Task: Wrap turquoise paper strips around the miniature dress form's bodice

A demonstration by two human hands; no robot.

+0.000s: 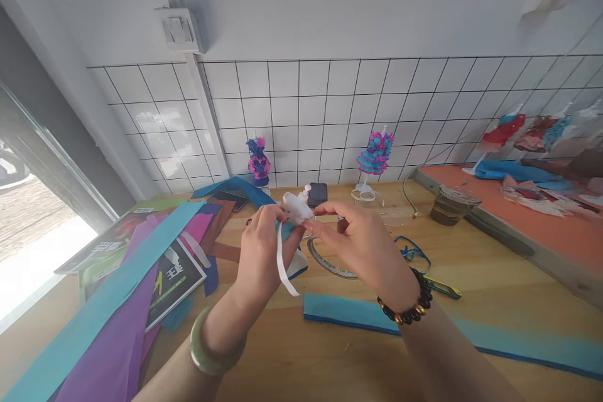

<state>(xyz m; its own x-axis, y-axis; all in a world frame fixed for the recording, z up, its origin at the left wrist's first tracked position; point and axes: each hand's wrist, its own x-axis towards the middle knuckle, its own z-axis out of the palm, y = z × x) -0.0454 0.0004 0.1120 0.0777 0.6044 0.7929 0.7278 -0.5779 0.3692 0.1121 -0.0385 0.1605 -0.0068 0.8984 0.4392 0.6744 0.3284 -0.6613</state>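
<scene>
In the middle of the head view, above the wooden table, my left hand (261,248) is closed around a miniature dress form (296,207), its white body tilted. A small knob stands out at its upper right. From my left hand a narrow white strip (283,264) hangs down. My right hand (355,239) has thumb and forefinger pinched together at the form's right side; the bit between the fingertips is too small to make out. Something light blue shows just below the white body, partly hidden by my left fingers.
Coloured paper strips (113,301) and magazines (176,282) lie at left. A long blue strip (343,311) crosses the front. A yellow cutter (443,289), tape measure (330,267), phone (318,193) and brown cup (452,207) lie around. Two dressed forms (375,154) stand at the tiled wall.
</scene>
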